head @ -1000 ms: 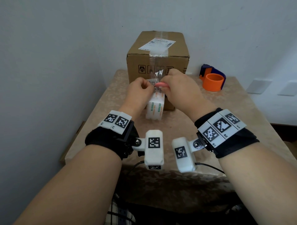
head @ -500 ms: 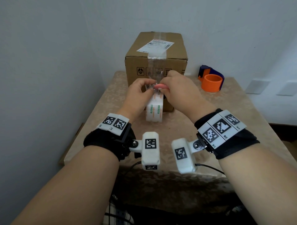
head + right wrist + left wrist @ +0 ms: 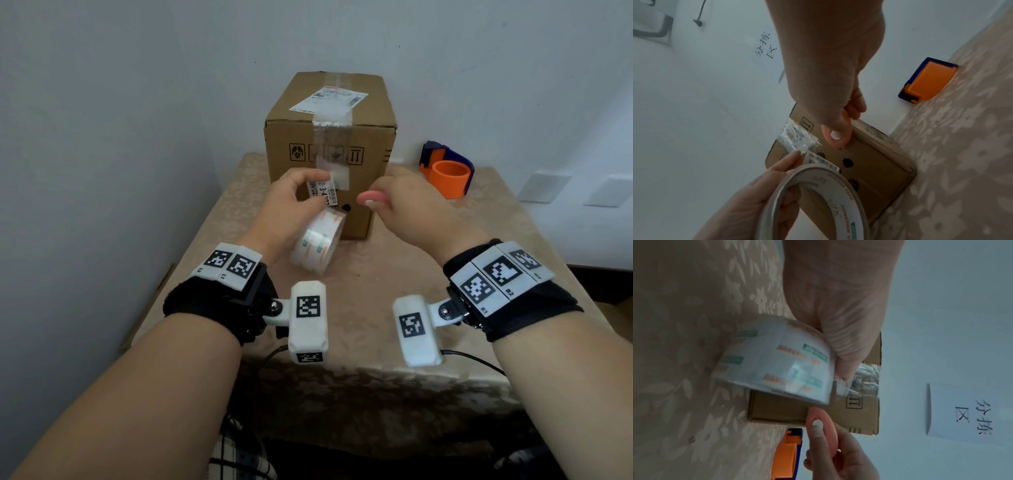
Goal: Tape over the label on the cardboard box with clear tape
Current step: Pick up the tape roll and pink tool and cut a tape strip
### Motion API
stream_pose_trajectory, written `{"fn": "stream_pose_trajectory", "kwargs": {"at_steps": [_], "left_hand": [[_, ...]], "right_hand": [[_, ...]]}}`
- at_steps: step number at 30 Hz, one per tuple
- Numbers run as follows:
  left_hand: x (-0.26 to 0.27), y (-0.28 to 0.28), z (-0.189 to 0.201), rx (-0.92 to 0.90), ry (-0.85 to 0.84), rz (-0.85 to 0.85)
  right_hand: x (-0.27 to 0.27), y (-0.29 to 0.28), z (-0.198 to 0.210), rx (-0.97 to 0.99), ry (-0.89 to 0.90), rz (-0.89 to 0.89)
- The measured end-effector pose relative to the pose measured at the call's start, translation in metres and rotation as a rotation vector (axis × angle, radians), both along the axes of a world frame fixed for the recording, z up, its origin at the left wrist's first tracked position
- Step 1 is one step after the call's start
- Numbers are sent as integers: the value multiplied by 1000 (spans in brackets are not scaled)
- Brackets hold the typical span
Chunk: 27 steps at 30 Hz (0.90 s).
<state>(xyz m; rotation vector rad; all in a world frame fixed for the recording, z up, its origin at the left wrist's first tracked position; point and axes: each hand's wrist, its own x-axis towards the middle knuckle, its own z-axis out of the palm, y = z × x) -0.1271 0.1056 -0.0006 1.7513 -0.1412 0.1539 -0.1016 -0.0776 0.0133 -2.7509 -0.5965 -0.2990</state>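
Label (image 3: 329, 99) shows from the head only; left hand (image 3: 294, 202) grips tape roll (image 3: 317, 242), right hand (image 3: 407, 202) pinches pink cutter (image 3: 373, 198).

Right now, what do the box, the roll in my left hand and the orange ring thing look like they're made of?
Box: brown cardboard, matte, with printed handling symbols and folded edges. Roll: glossy clear plastic tape, it seems, its printed core showing through. Orange ring holder: probably moulded plastic, smooth and evenly coloured, with a dark blue part behind.

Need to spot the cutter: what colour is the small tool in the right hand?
Pink; the small cutter shows best in the left wrist view.
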Motion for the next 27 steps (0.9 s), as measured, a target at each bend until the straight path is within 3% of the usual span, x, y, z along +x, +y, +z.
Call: {"fn": "stream_pose_trajectory", "kwargs": {"at_steps": [4, 11, 27], "left_hand": [[-7, 3, 10, -19, -24, 6], [-18, 3, 15, 6, 83, -20], [-33, 8, 25, 62, -63, 58]], "right_hand": [[-1, 0, 7, 119, -65, 20], [3, 6, 7, 123, -89, -22], [8, 5, -6, 255, -91, -49]]}}
